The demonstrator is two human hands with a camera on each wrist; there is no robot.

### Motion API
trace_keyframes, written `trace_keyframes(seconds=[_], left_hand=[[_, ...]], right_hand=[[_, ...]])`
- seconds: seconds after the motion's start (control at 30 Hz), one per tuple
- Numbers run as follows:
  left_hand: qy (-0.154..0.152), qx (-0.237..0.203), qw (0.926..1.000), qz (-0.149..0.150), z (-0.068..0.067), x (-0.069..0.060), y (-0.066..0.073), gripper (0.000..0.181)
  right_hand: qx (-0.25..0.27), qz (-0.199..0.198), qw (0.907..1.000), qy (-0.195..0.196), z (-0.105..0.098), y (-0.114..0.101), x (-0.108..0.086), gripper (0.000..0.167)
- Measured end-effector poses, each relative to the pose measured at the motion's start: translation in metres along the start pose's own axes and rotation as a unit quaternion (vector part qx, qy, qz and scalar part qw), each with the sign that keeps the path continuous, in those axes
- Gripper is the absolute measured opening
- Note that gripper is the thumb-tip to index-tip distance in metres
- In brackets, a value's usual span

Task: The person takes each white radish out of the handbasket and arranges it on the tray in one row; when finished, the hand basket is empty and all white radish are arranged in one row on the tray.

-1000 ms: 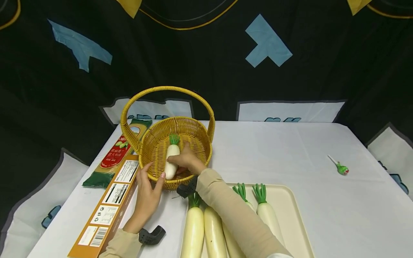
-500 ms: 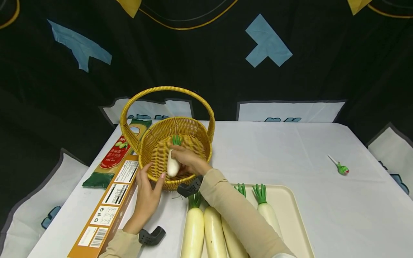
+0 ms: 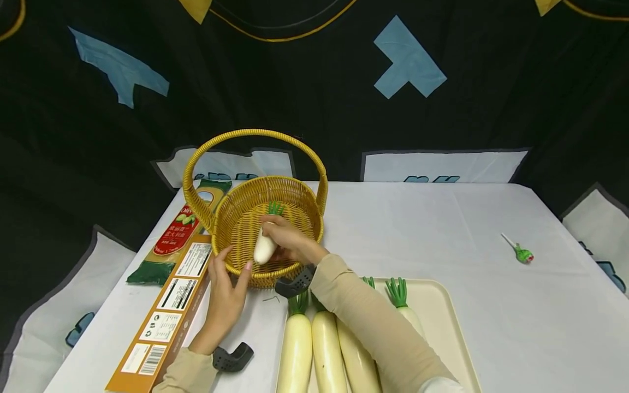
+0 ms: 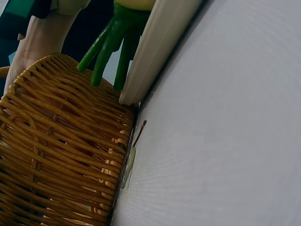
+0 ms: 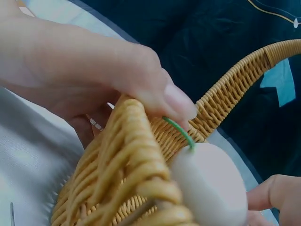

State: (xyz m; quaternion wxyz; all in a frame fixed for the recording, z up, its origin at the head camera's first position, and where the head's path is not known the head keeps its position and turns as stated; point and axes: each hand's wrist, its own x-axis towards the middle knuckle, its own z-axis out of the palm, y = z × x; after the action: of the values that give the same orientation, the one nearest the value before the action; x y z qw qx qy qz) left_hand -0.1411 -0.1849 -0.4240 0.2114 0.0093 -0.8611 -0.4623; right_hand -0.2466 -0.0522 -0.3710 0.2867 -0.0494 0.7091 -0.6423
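Note:
A yellow wicker basket [image 3: 245, 202] with a tall hoop handle stands at the middle left in the head view. My right hand [image 3: 291, 238] reaches into it and grips a small white radish [image 3: 265, 248] with green leaves. Its lower end points towards me, and the hand covers part of its body. My left hand [image 3: 226, 300] holds the basket's near rim, thumb on the inside, as the right wrist view shows with the left hand [image 5: 108, 70] over the wicker edge. In the left wrist view the basket's woven side [image 4: 61, 141] fills the lower left.
A cream tray [image 3: 444, 311] with several long white radishes [image 3: 297, 349] lies in front, under the right forearm. Left of the basket are an orange box [image 3: 164, 316] and a green-and-red food packet [image 3: 177, 234]. A lollipop [image 3: 521, 254] lies far right on the white table [image 3: 393, 234].
My right hand has drawn slightly right with the radish, whose leaves now lean to the right and whose lower end has risen a little. The left hand has stayed on the rim.

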Motion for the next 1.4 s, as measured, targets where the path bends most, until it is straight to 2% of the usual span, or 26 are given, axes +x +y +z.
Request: trace_keyframes(seconds=[0.17,0.33,0.53,0.6,0.7,0.8,0.97,1.1,1.2,1.27,1.33,1.37,1.4], left_hand=[[0.001,-0.001,1.0,0.005,-0.001,0.002,0.001,0.056],[0.002,-0.001,1.0,-0.001,-0.003,0.002,0.0,0.056],[0.0,0.0,1.0,-0.01,-0.003,0.001,0.0,0.057],[0.001,-0.001,1.0,-0.008,-0.003,0.002,0.0,0.057],[0.001,-0.003,1.0,-0.005,-0.002,0.003,0.0,0.057],[-0.003,-0.005,1.0,-0.005,0.0,0.003,-0.001,0.057],[-0.012,0.0,0.9999,-0.013,0.002,0.001,-0.002,0.058],[-0.011,0.002,0.9999,-0.012,0.002,0.0,-0.001,0.057],[-0.011,0.003,0.9999,-0.011,0.001,0.0,-0.001,0.058],[-0.013,0.005,0.9998,-0.013,0.001,0.0,-0.001,0.058],[-0.012,0.007,0.9998,-0.015,0.0,0.0,-0.001,0.058],[-0.012,0.008,0.9998,-0.016,0.0,-0.001,-0.001,0.057],[-0.012,0.009,0.9998,-0.016,-0.001,-0.001,-0.001,0.057]], right_hand=[[0.006,-0.045,0.9989,-0.014,-0.014,-0.008,-0.002,0.045],[0.023,-0.096,0.9911,-0.09,-0.036,-0.02,-0.014,0.048],[0.011,-0.126,0.9725,-0.196,-0.069,-0.03,-0.059,0.049],[-0.006,-0.13,0.9678,-0.215,-0.083,-0.03,-0.08,0.048],[-0.029,-0.136,0.9647,-0.223,-0.108,-0.025,-0.115,0.046],[-0.058,-0.149,0.9642,-0.212,-0.137,-0.008,-0.152,0.044],[-0.16,-0.176,0.9574,-0.164,-0.177,0.039,-0.21,0.041],[-0.199,-0.136,0.9592,-0.149,-0.194,0.079,-0.249,0.043],[-0.175,-0.051,0.9727,-0.144,-0.201,0.106,-0.269,0.044],[-0.135,-0.021,0.9787,-0.153,-0.204,0.122,-0.278,0.045],[-0.079,-0.003,0.9814,-0.175,-0.205,0.133,-0.283,0.046],[-0.061,-0.006,0.9811,-0.184,-0.205,0.138,-0.285,0.046],[-0.061,-0.026,0.9792,-0.192,-0.205,0.141,-0.285,0.047]])
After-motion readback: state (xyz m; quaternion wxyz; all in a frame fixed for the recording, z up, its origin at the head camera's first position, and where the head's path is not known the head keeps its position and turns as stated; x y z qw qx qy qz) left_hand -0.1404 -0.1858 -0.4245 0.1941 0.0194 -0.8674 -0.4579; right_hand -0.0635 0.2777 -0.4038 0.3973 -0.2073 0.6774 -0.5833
